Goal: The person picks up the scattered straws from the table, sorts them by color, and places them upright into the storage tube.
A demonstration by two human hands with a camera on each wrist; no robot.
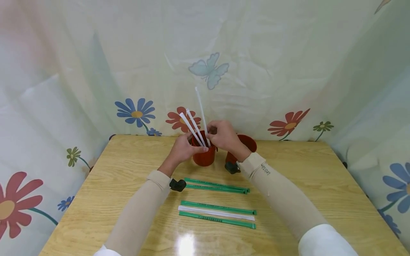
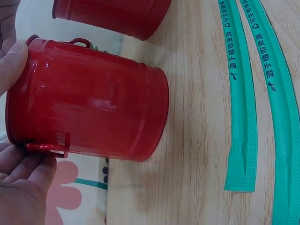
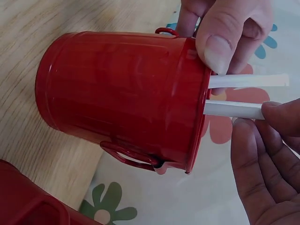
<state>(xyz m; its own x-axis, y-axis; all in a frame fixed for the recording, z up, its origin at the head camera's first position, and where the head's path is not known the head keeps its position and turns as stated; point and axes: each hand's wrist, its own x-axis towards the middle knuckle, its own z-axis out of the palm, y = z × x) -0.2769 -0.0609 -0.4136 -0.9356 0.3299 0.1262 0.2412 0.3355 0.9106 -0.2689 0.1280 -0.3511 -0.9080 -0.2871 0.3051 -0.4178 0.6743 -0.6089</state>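
A small red metal bucket (image 1: 205, 159) with loop handles stands upright near the table's back edge. My left hand (image 1: 182, 148) grips it at the rim, thumb over the near side and fingers round the left side. Inside lean two white paper-wrapped straws (image 1: 189, 125), tilted to the left. My right hand (image 3: 267, 164) pinches another white wrapped straw (image 1: 201, 106) between thumb and fingers just above the rim, its lower end inside the bucket. That straw stands taller than the other two.
A second red bucket (image 1: 248, 141) stands to the right, partly behind my right wrist. In front lie several green wrapped straws (image 1: 217, 207) in two groups, with one white wrapped straw (image 1: 217, 212) in the nearer group. A floral curtain (image 1: 272, 71) hangs behind the wooden table (image 1: 288, 170).
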